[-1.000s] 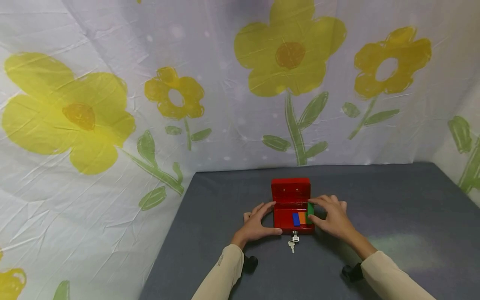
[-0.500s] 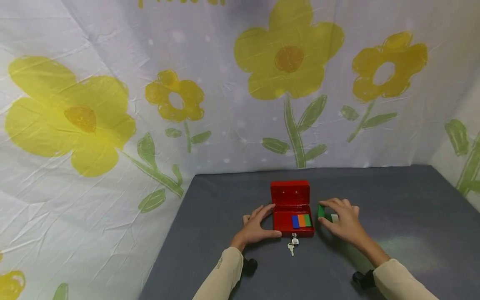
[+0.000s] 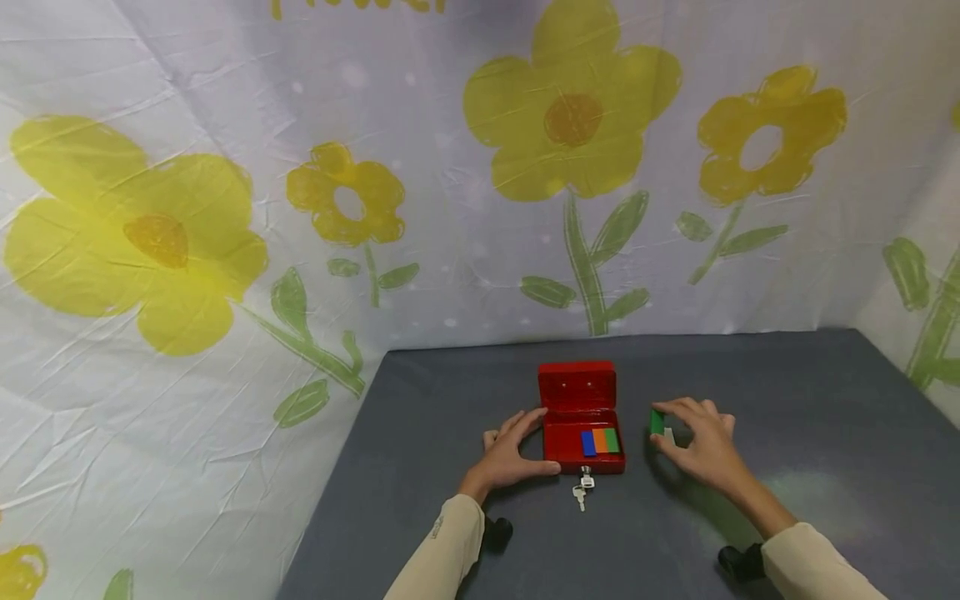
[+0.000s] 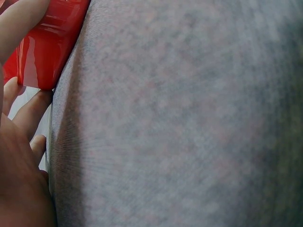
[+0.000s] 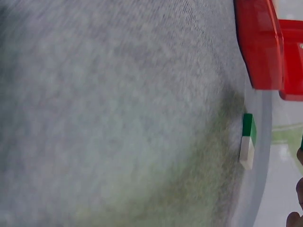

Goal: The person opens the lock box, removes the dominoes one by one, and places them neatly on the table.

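A small red cash box (image 3: 558, 446) stands with its lid raised. My left hand (image 3: 510, 461) holds its left side, thumb at the front corner and fingers at the back; in the left wrist view its fingers (image 4: 32, 112) touch the red wall. A blue block (image 3: 588, 443), an orange block (image 3: 600, 441) and a green block (image 3: 612, 440) sit side by side in the box's right part. To the right of the box, my right hand (image 3: 705, 446) pinches another green block (image 3: 657, 420) between thumb and fingers. Two keys (image 3: 580, 492) hang from the front lock.
A green-and-white block (image 5: 248, 127) lies on the dark grey table (image 3: 772, 400), right of the box and partly behind the right hand in the head view. A flower-printed cloth (image 3: 450, 250) hangs behind the table.
My right hand has carried the pinched green block rightward, from over the box's right edge to beside it. The left hand has stayed at the box.
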Demonstrator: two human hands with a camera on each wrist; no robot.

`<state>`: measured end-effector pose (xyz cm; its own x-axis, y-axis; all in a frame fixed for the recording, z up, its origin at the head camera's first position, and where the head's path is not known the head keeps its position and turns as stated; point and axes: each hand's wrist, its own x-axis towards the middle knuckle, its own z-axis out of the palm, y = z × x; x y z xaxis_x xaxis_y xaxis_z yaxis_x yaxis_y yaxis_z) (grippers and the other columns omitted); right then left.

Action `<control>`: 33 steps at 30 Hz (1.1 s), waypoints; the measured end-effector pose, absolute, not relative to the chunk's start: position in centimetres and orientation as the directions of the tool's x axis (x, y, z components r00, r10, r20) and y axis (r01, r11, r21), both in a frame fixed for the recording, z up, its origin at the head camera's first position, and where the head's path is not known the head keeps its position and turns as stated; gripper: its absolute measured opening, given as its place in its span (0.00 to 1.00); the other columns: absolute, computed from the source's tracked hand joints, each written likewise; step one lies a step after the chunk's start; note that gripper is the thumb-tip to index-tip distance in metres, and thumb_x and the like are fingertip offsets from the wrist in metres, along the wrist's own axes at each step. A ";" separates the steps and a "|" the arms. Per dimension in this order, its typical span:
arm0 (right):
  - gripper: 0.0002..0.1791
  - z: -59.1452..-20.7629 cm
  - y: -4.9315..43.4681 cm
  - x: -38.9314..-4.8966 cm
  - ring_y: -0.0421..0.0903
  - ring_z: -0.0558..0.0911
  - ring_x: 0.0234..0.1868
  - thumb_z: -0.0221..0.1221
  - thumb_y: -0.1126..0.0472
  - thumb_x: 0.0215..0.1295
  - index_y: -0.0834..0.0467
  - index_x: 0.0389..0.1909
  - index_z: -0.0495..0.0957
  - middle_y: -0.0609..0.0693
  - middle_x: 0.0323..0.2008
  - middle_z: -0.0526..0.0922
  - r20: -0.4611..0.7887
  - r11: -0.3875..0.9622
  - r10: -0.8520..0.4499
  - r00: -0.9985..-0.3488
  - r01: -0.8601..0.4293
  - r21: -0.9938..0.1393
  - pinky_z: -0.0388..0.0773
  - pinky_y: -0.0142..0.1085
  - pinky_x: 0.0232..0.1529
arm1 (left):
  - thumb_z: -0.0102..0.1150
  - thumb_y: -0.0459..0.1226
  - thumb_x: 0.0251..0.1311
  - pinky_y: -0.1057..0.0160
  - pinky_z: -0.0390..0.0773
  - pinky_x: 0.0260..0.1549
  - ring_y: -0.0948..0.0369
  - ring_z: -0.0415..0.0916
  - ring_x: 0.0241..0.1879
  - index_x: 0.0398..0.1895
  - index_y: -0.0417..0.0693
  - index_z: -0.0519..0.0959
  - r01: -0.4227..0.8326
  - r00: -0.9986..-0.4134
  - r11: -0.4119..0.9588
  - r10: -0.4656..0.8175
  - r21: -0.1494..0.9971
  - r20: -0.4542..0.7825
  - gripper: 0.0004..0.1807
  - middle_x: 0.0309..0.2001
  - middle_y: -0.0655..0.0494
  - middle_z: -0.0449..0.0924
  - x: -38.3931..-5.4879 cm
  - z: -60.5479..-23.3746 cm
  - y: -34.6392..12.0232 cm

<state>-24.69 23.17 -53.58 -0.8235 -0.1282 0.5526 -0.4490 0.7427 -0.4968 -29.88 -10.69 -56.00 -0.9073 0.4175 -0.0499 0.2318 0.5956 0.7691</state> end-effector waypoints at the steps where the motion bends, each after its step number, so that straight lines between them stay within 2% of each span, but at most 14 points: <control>1: 0.26 -53.6 23.3 -24.6 0.50 0.70 0.40 0.75 0.63 0.54 0.58 0.56 0.82 0.55 0.50 0.84 0.550 0.745 -0.126 -0.826 -0.445 -0.497 0.44 0.44 0.40 | 0.74 0.62 0.47 0.46 0.51 0.55 0.54 0.44 0.80 0.77 0.79 0.59 0.232 -0.906 0.590 0.420 0.773 -0.048 0.52 0.76 0.66 0.65 -29.9 -56.0 -10.7; 12: 0.26 -53.8 24.8 -24.2 0.46 0.67 0.38 0.74 0.66 0.54 0.60 0.55 0.82 0.57 0.49 0.83 0.541 0.757 -0.129 -0.831 -0.435 -0.487 0.44 0.44 0.40 | 0.75 0.61 0.48 0.47 0.49 0.54 0.55 0.43 0.80 0.77 0.78 0.58 0.239 -0.902 0.585 0.429 0.775 -0.045 0.52 0.76 0.65 0.65 -30.0 -56.2 -10.8; 27: 0.26 -53.9 26.3 -24.0 0.53 0.71 0.43 0.72 0.66 0.54 0.62 0.56 0.81 0.61 0.51 0.82 0.422 0.802 -0.141 -0.895 -0.354 -0.482 0.47 0.45 0.39 | 0.74 0.63 0.47 0.46 0.49 0.56 0.55 0.44 0.80 0.77 0.78 0.59 0.237 -0.903 0.599 0.426 0.765 -0.053 0.53 0.76 0.66 0.65 -30.3 -56.2 -10.7; 33: 0.26 -54.0 26.5 -24.2 0.53 0.71 0.42 0.72 0.66 0.53 0.63 0.56 0.81 0.61 0.50 0.83 0.382 0.812 -0.165 -0.909 -0.345 -0.471 0.48 0.46 0.38 | 0.74 0.63 0.47 0.46 0.49 0.56 0.55 0.43 0.80 0.77 0.80 0.58 0.234 -0.903 0.596 0.426 0.768 -0.056 0.52 0.76 0.66 0.64 -30.3 -56.4 -10.7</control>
